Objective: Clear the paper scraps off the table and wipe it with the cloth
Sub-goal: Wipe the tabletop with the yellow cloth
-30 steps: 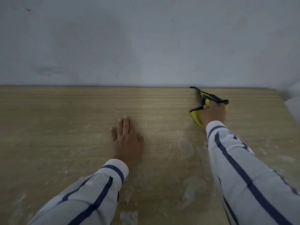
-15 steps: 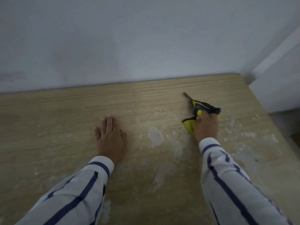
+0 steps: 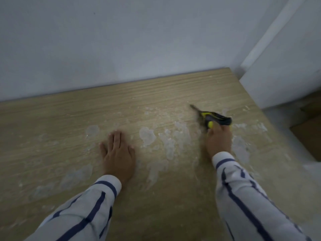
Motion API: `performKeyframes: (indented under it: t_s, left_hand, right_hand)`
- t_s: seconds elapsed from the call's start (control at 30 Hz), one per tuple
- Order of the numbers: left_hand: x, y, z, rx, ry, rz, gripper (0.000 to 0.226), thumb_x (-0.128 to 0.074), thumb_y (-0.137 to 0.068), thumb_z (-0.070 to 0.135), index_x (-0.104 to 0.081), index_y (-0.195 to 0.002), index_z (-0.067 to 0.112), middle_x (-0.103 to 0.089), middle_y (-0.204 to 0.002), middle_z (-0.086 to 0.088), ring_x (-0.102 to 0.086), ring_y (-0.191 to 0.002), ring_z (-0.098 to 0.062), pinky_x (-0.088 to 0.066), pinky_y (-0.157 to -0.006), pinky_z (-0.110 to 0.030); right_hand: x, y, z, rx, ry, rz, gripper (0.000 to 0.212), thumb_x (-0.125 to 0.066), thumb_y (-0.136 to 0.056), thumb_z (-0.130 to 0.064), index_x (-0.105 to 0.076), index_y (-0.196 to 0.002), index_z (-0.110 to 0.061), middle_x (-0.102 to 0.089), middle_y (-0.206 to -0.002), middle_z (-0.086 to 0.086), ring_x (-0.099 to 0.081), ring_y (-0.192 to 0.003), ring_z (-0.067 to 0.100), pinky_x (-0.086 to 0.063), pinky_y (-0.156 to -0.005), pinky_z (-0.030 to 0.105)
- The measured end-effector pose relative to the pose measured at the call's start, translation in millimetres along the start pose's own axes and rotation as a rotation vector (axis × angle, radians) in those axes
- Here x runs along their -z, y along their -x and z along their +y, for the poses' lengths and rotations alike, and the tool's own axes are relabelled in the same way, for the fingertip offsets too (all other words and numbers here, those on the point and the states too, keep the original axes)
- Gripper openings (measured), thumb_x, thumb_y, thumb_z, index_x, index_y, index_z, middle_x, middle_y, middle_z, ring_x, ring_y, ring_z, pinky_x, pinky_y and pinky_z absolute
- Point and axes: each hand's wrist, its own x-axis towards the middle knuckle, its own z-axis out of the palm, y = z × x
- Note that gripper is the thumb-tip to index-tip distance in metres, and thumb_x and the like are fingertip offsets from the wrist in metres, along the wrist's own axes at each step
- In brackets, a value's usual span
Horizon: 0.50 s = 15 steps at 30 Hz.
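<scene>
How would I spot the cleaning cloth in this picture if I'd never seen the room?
Start at the long wooden table against the pale wall. Follow the right striped sleeve up to the right hand, which presses the cloth down. It is the only bright yellow and black thing among whitish smears.

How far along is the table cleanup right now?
Done: no loose paper scraps show on the table. In hand: the right hand presses the yellow-and-black cloth near the right edge, while the left hand rests flat. Left: whitish smears cover the middle and right, so wiping is far from finished.
</scene>
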Motion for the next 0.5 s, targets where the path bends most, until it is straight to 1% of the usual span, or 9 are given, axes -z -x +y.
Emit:
performKeyframes:
  t_s: [0.03,0.07,0.1,0.17,0.23,0.3,0.37,0.43,0.5]
  left_hand:
    - [-0.4,0.2,-0.5,-0.003,-0.001,-0.002,0.061,-0.022,-0.098,0.037,-0.007,-0.150,0.010,-0.005,-0.158,-0.007,0.003,-0.146,-0.023,0.004,-0.116,-0.048]
    - [-0.4,0.8,-0.9,-0.008,-0.004,-0.011,0.060,-0.021,-0.098,0.037,-0.007,-0.150,0.011,-0.005,-0.159,-0.007,0.003,-0.146,-0.023,0.004,-0.116,-0.048]
    - [-0.1,1.5,-0.9,-0.018,-0.005,-0.020,0.060,-0.020,-0.098,0.038,-0.006,-0.150,0.011,-0.004,-0.159,-0.006,0.004,-0.146,-0.022,0.004,-0.116,-0.048]
    - [0.9,4.7,0.6,-0.040,0.000,-0.034,0.060,-0.020,-0.098,0.038,-0.005,-0.150,0.013,-0.003,-0.159,-0.005,0.004,-0.146,-0.021,0.004,-0.117,-0.047]
    - [2.7,15.7,5.7,-0.068,-0.008,-0.067,0.061,-0.026,-0.098,0.039,-0.009,-0.150,0.013,-0.007,-0.158,-0.007,0.000,-0.145,-0.024,0.004,-0.116,-0.046]
    - [1.8,31.3,7.3,-0.104,-0.026,-0.086,0.061,-0.028,-0.096,0.041,-0.018,-0.148,0.011,-0.013,-0.157,-0.010,-0.005,-0.145,-0.026,0.002,-0.116,-0.047]
    - [0.5,46.0,5.2,-0.149,0.003,-0.088,0.064,-0.019,-0.094,0.042,-0.015,-0.149,0.010,-0.010,-0.158,-0.009,-0.002,-0.145,-0.025,0.002,-0.116,-0.047]
    - [-0.7,58.1,1.1,-0.198,0.009,-0.107,0.064,-0.016,-0.095,0.041,-0.008,-0.150,0.010,-0.005,-0.158,-0.009,0.002,-0.145,-0.025,0.003,-0.116,-0.046]
    - [-1.5,67.2,-1.6,-0.219,0.007,-0.113,0.062,-0.019,-0.097,0.040,-0.007,-0.150,0.009,-0.004,-0.158,-0.009,0.003,-0.145,-0.025,0.003,-0.117,-0.047]
  right_hand:
    - [3.6,-1.9,-1.0,-0.083,-0.025,0.010,0.031,-0.042,-0.094,-0.016,-0.055,-0.118,-0.001,-0.051,-0.116,0.029,-0.051,-0.103,0.043,-0.042,-0.086,0.042]
    - [3.3,2.2,-14.1,-0.099,-0.074,0.014,0.030,-0.044,-0.094,-0.014,-0.055,-0.119,-0.002,-0.051,-0.118,0.027,-0.051,-0.105,0.040,-0.041,-0.085,0.039]
    - [-0.7,12.5,-33.8,-0.035,-0.128,0.026,0.029,-0.043,-0.094,-0.015,-0.057,-0.117,-0.004,-0.054,-0.116,0.023,-0.053,-0.102,0.036,-0.040,-0.082,0.034]
    - [-18.7,54.0,-85.5,0.221,-0.177,-0.003,0.032,-0.037,-0.093,-0.025,-0.060,-0.111,-0.011,-0.060,-0.107,0.016,-0.056,-0.091,0.029,-0.038,-0.074,0.028]
    - [-35.4,112.7,-118.2,0.427,-0.135,-0.144,0.038,-0.033,-0.087,-0.030,-0.061,-0.107,-0.012,-0.062,-0.097,0.015,-0.058,-0.081,0.033,-0.045,-0.067,0.035]
    - [-36.6,142.6,-109.3,0.501,-0.082,-0.193,0.043,-0.036,-0.080,-0.032,-0.061,-0.109,-0.014,-0.063,-0.093,0.014,-0.060,-0.075,0.035,-0.051,-0.063,0.040]
    - [-23.9,135.3,-72.4,0.396,0.019,-0.145,0.036,-0.041,-0.080,-0.031,-0.060,-0.108,-0.019,-0.064,-0.092,0.013,-0.062,-0.075,0.036,-0.053,-0.063,0.041]
    - [-4.3,116.9,-22.2,0.118,0.151,-0.056,0.029,-0.048,-0.084,-0.026,-0.057,-0.110,-0.018,-0.061,-0.099,0.017,-0.060,-0.083,0.039,-0.050,-0.071,0.045]
    - [22.5,102.8,17.9,-0.173,0.147,0.010,0.031,-0.050,-0.089,-0.023,-0.054,-0.118,-0.013,-0.055,-0.116,0.022,-0.054,-0.099,0.043,-0.046,-0.082,0.048]
